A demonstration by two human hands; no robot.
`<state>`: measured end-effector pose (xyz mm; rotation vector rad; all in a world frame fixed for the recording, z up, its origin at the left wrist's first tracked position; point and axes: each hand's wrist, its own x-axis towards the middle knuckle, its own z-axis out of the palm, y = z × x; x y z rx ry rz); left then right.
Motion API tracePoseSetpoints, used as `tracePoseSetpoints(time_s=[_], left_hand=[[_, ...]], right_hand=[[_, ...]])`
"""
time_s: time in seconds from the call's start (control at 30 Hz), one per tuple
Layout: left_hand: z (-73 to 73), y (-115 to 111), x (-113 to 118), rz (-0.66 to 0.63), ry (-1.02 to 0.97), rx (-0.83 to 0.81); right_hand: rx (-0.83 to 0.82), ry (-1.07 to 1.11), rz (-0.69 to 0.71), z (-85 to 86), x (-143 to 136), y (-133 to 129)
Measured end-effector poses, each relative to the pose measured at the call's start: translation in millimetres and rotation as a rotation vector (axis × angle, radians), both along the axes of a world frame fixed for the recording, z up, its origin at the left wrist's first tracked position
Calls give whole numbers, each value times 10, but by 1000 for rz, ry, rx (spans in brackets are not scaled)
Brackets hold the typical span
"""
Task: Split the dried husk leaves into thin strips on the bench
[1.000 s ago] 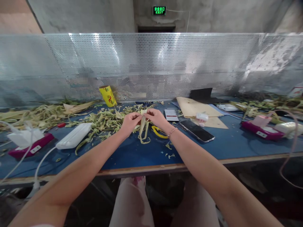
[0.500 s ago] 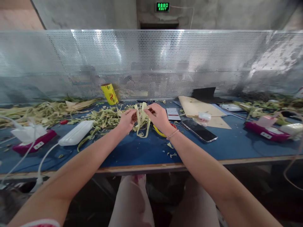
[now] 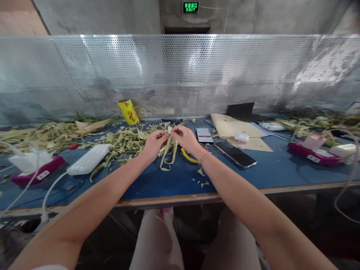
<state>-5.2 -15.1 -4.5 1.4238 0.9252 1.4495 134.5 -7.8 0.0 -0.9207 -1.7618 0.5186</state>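
Between my two hands are pale green-yellow plant strips (image 3: 166, 157), thin and ribbon-like, with looped ends hanging down over the blue tabletop. My left hand (image 3: 155, 143) pinches them from the left, fingers closed. From the right, my right hand (image 3: 186, 139) is pinched on them too, its fingertips close to those of the left. Just behind and left of my hands lies a heap of curled plant scraps (image 3: 128, 140). A yellow-handled tool (image 3: 189, 156), partly covered by my right hand, rests beside my right wrist.
A phone (image 3: 236, 153), a small white-screened device (image 3: 204, 135) and brown paper (image 3: 236, 126) lie to the right. A yellow tube (image 3: 128, 111) leans near the perforated metal screen (image 3: 180, 60). Leftward are a white power brick (image 3: 88, 159) and a magenta power strip (image 3: 38, 170); another magenta strip (image 3: 313, 153) sits right.
My fingertips have come together at the top of the strips, and my left hand has shifted slightly right. The strips' looped ends hang a little lower and further left.
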Motion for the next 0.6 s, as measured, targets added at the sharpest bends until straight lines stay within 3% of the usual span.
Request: tracePoseSetpoints(time_s=[0.33, 0.5, 0.6], left_hand=[[-19, -2, -19, 129, 161, 129], [9, -20, -43, 77, 202, 155], [33, -43, -38, 155, 315, 194]], right_hand=[[51, -9, 12, 4, -21, -48], [61, -20, 23, 2, -22, -52], [82, -67, 62, -18, -37, -34]])
